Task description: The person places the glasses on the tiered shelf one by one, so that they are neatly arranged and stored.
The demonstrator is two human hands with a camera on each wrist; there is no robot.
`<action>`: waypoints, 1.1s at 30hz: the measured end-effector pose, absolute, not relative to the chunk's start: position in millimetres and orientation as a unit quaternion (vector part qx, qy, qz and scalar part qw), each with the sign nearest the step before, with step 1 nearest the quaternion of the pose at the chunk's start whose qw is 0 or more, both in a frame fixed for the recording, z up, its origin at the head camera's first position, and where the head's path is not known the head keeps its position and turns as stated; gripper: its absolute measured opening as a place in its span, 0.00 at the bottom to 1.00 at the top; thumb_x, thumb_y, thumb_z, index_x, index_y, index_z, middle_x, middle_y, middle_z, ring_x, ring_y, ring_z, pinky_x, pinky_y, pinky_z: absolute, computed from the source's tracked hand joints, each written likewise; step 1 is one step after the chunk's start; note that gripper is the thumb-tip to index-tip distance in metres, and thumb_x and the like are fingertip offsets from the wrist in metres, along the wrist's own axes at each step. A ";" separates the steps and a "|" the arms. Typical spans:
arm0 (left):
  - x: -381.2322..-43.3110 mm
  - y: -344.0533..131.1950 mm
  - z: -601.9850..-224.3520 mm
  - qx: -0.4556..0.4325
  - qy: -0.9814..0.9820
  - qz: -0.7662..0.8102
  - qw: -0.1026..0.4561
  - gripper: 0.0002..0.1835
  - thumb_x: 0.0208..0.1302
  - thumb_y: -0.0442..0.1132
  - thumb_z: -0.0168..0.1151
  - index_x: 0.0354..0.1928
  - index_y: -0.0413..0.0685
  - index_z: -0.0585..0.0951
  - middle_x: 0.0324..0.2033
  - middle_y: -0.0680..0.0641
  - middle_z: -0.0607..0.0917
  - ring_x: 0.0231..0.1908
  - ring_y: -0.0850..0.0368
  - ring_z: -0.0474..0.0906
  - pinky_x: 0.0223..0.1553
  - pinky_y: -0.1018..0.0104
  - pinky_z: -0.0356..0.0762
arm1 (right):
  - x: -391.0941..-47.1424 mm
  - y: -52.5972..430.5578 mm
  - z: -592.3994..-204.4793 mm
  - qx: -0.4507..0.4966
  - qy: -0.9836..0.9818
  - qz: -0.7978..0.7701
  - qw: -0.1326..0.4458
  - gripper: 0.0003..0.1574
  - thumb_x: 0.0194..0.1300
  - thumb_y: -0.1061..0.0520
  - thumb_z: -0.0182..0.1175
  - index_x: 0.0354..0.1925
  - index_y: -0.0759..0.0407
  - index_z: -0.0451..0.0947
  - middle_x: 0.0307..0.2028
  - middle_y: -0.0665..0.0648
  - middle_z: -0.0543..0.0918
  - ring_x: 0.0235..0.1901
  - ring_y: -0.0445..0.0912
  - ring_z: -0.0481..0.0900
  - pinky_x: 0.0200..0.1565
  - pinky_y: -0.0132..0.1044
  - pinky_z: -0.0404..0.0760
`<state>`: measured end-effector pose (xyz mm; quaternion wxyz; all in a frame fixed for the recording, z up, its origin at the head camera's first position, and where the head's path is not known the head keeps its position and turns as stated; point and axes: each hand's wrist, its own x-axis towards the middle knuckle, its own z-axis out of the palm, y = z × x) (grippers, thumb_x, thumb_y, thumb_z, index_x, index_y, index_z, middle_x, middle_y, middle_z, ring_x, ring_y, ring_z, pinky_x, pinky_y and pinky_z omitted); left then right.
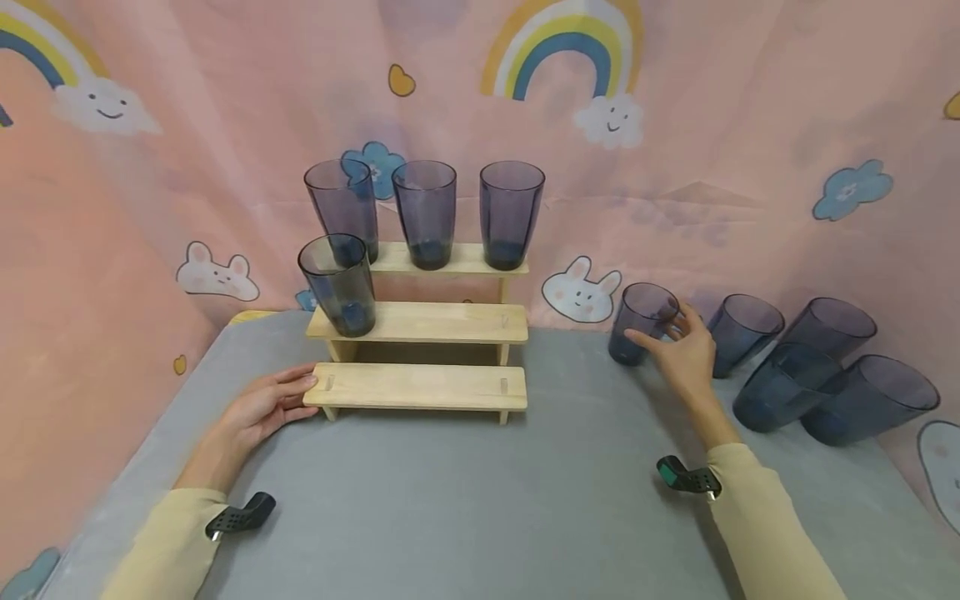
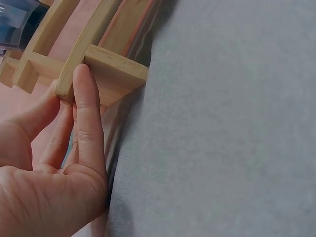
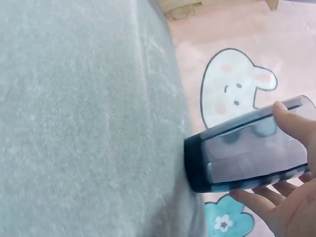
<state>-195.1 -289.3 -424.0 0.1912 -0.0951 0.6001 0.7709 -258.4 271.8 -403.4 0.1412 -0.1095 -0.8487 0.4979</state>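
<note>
My right hand (image 1: pixel 688 357) grips a purple-tinted drinking glass (image 1: pixel 628 340), thumb on the near side and fingers around the far side. In the right wrist view the glass (image 3: pixel 247 153) has its dark base close to the grey cloth. At the left, my left hand (image 1: pixel 264 407) pinches the end of the lowest step of a three-tier wooden display stand (image 1: pixel 420 386). The left wrist view shows the thumb and fingertips on either side of the board's edge (image 2: pixel 74 74). Three glasses (image 1: pixel 425 208) stand upright along the top tier. One more glass (image 1: pixel 341 287) sits at the middle tier's left end.
Several more tinted glasses (image 1: pixel 791 387) cluster to the right of my right hand, some leaning outward in the head view. Grey cloth (image 1: pixel 480 508) covers the table. Behind it hangs a pink printed fabric backdrop (image 1: pixel 712 108).
</note>
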 end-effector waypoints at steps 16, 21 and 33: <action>-193.6 -291.8 -423.6 -0.104 0.621 0.756 0.182 0.41 0.72 0.37 0.58 0.77 0.37 0.45 0.40 0.59 0.82 0.40 0.62 0.83 0.41 0.65 0.84 | -238.2 259.6 -366.7 -0.032 -0.863 0.485 0.140 0.60 0.53 0.45 0.75 0.76 0.53 0.55 0.69 0.65 0.65 0.66 0.61 0.67 0.60 0.57 0.72; -194.0 -290.3 -424.4 -0.102 0.619 0.757 0.182 0.41 0.72 0.37 0.58 0.77 0.37 0.45 0.40 0.59 0.82 0.41 0.62 0.83 0.41 0.65 0.84 | -231.3 254.6 -354.9 -0.015 -0.863 0.490 0.126 0.60 0.54 0.45 0.75 0.76 0.53 0.55 0.69 0.65 0.66 0.66 0.61 0.67 0.61 0.60 0.70; -195.1 -287.9 -426.7 -0.097 0.611 0.763 0.189 0.41 0.73 0.36 0.56 0.77 0.37 0.44 0.41 0.58 0.83 0.41 0.62 0.83 0.41 0.65 0.84 | -225.6 240.7 -337.1 0.031 -0.848 0.520 0.095 0.57 0.54 0.49 0.76 0.75 0.49 0.58 0.66 0.64 0.71 0.66 0.61 0.67 0.62 0.60 0.69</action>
